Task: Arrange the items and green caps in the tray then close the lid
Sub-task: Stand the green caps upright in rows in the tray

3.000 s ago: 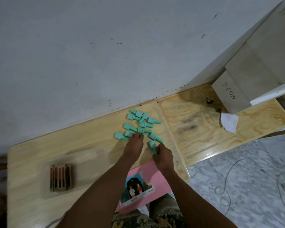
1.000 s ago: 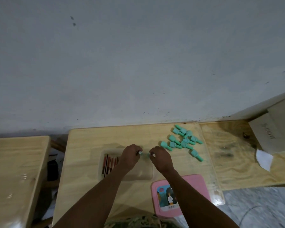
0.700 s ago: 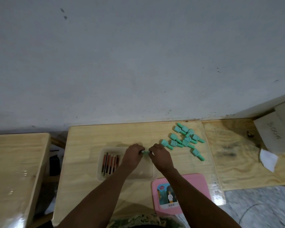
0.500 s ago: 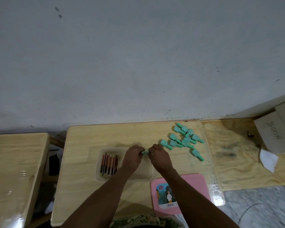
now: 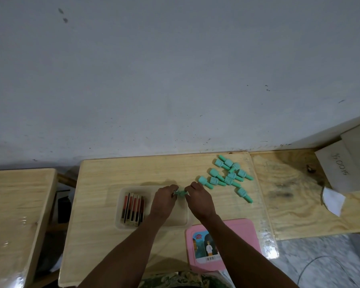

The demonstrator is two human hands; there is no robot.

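A clear plastic tray [image 5: 121, 204] lies on the wooden table, with several reddish-brown sticks [image 5: 132, 208] packed side by side in its left end. My left hand [image 5: 162, 202] and my right hand [image 5: 199, 201] meet over the tray's far right part, both pinching one green cap [image 5: 180, 193] between their fingertips. Several more green caps [image 5: 227, 177] lie loose on the table to the right of the tray. The pink lid [image 5: 237, 242], with a picture label, rests flat at the table's near edge, right of the tray.
A second wooden table [image 5: 13, 204] stands to the left across a gap. To the right is a plywood board [image 5: 299, 194] with a grey box [image 5: 345, 171] and a white paper scrap [image 5: 333, 201]. A grey wall rises behind the table.
Both hands carried a green cap from the loose pile leftward to the tray and now hold it over the tray's far right part. The view swung left.
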